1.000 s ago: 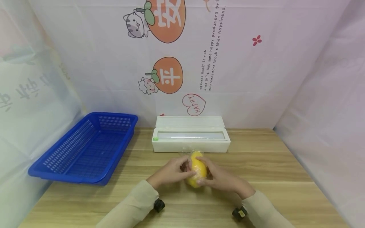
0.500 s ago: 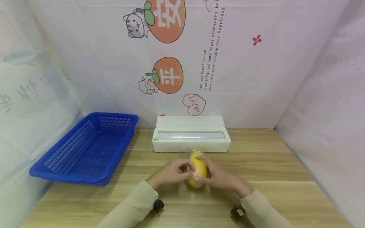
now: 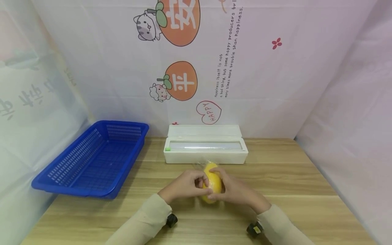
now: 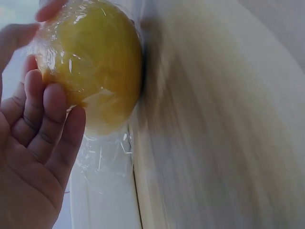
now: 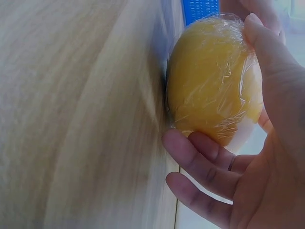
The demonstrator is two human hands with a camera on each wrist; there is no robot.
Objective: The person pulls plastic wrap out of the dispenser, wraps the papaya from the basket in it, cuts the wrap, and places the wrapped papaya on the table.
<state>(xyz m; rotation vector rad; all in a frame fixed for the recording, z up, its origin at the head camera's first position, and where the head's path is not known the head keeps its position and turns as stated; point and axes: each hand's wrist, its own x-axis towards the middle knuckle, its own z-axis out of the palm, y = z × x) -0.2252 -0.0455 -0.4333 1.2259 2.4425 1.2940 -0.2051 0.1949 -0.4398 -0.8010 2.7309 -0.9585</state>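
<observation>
A yellow oval fruit (image 3: 215, 183), wrapped in clear cling film, rests on the wooden table between both hands. Loose film (image 4: 105, 157) sticks out beyond its far end. From the left, my left hand (image 3: 185, 185) has its curled fingers and thumb against the wrapped fruit's side. My right hand (image 3: 237, 192) holds the fruit from the right, thumb at its near part and fingers round the far part. In the right wrist view the film (image 5: 233, 71) lies wrinkled over the fruit (image 5: 200, 86). Part of the fruit's left side is hidden by the left hand.
Just behind the fruit stands a white cling film box (image 3: 205, 157) with its lid raised and a roll visible inside. A blue plastic basket (image 3: 101, 166) sits at the left. Printed white cloth (image 3: 254, 85) hangs behind the wooden table (image 3: 291, 180).
My left fingers and thumb have shifted slightly over the fruit's left side, and the thumb now lies close to my right thumb. The fruit stays nearly in place, with the right hand round it.
</observation>
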